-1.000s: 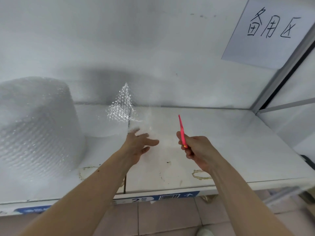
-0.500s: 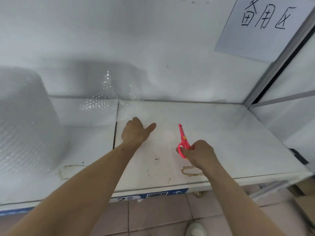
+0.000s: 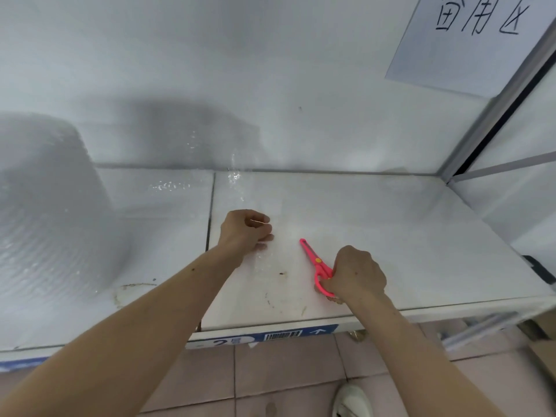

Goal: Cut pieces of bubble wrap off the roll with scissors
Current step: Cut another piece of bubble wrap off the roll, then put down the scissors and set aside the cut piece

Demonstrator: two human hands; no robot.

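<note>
Only the head view is on hand, looking down over a white desk [image 3: 376, 236] set against a white wall. At far left stands the big roll of bubble wrap [image 3: 51, 212], blurred; a clear sheet of it runs rightward across the desk, barely visible but for glints near the back edge, toward the left hand [image 3: 245, 231]. That hand lies on the desk with fingers curled, seemingly pinching the sheet's edge, though the film is too transparent to be sure where it ends. The right hand [image 3: 355, 273] grips the handles of the pink scissors [image 3: 316, 263], low near the front edge; the blades are together and point up-left toward the left hand, just beside it but not touching. A paper sign [image 3: 469, 40] with handwriting hangs on the wall at upper right.

Judging from this, no cut is under way. The risk lies in the sheet being nearly invisible and slack: the blades could miss the edge, chew it crookedly, or come close to the left fingers if the wrap is not pulled taut first.
</note>
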